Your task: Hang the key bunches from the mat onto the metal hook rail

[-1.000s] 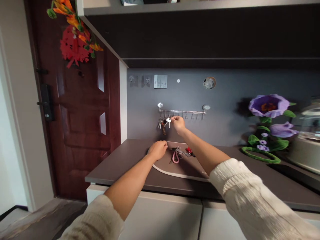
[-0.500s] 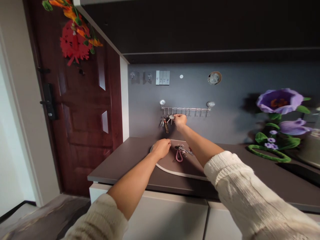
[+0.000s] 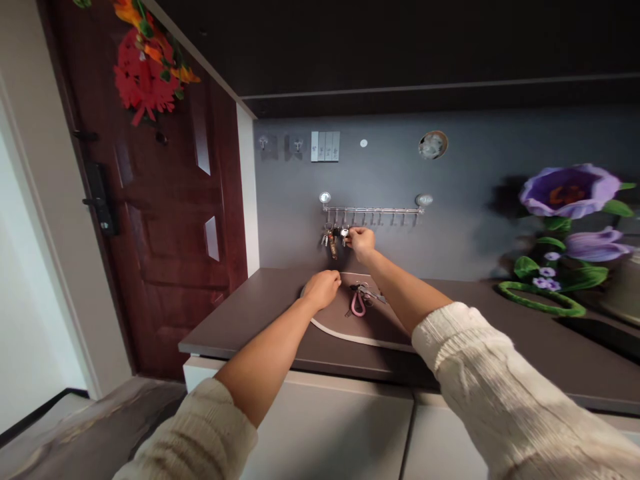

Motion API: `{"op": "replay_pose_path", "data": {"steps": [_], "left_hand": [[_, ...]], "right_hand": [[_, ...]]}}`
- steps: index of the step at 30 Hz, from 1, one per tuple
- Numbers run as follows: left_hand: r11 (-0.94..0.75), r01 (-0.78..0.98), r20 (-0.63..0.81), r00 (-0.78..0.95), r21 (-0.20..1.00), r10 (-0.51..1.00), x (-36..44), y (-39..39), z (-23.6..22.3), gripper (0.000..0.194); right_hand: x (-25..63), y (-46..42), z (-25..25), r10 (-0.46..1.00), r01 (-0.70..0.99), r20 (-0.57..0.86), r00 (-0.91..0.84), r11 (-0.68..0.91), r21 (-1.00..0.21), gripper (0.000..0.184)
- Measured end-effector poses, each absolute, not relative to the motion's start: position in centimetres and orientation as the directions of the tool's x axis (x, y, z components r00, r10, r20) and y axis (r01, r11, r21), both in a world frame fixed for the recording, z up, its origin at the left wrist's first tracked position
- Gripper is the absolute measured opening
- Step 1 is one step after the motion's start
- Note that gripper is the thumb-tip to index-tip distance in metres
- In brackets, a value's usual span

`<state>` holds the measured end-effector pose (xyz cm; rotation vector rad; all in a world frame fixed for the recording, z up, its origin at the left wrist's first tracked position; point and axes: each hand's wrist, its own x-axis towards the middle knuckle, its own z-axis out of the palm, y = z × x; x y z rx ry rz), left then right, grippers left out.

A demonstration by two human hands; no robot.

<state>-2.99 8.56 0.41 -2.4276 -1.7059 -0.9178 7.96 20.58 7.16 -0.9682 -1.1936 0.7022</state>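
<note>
My right hand (image 3: 362,243) pinches a bunch of keys (image 3: 345,233) just below the hook rail (image 3: 395,211) on the wall. Whether the ring sits on a hook is too small to tell. Left of it, other keys (image 3: 326,238) and a brown key charm (image 3: 333,249) hang under the rail's left end. My left hand (image 3: 324,290) is closed over the left side of a pale-rimmed tray or mat (image 3: 345,339); its fingertips are mostly hidden. Beside it on the mat lie keys with a pink loop strap (image 3: 358,308).
A dark overhead cabinet (image 3: 400,47) juts out above the counter (image 3: 235,313). Purple artificial flowers (image 3: 570,193) stand at the right. To the left is a dark red door (image 3: 185,260). Wall switches (image 3: 325,147) sit above the rail.
The keys in my right hand, which fanned out leftward, now hang more steeply below the rail. My left hand stays by the mat. The view has shifted slightly.
</note>
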Motion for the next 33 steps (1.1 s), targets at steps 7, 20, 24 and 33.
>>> {"op": "replay_pose_path", "data": {"steps": [7, 20, 24, 33], "left_hand": [[-0.392, 0.840, 0.463, 0.197, 0.374, 0.864, -3.2, 8.6, 0.4, 0.018], [-0.364, 0.736, 0.375, 0.160, 0.571, 0.913, -1.6, 9.2, 1.5, 0.012], [-0.302, 0.741, 0.385, 0.063, 0.600, 0.921, -0.7, 10.1, 0.9, 0.010], [-0.329, 0.804, 0.416, 0.112, 0.496, 0.902, 0.8, 12.0, 0.5, 0.019]], "right_hand": [[9.5, 17.0, 7.0, 0.911, -0.025, 0.376, 0.170, 0.385, -0.922, 0.004], [13.6, 10.7, 3.3, 0.935, 0.096, 0.354, 0.030, 0.350, -0.932, 0.007], [14.7, 10.3, 1.8, 0.913, 0.271, 0.405, 0.035, 0.382, -0.884, 0.012], [15.5, 10.3, 0.6, 0.836, 0.729, 0.536, -0.122, 0.441, -0.523, 0.024]]}}
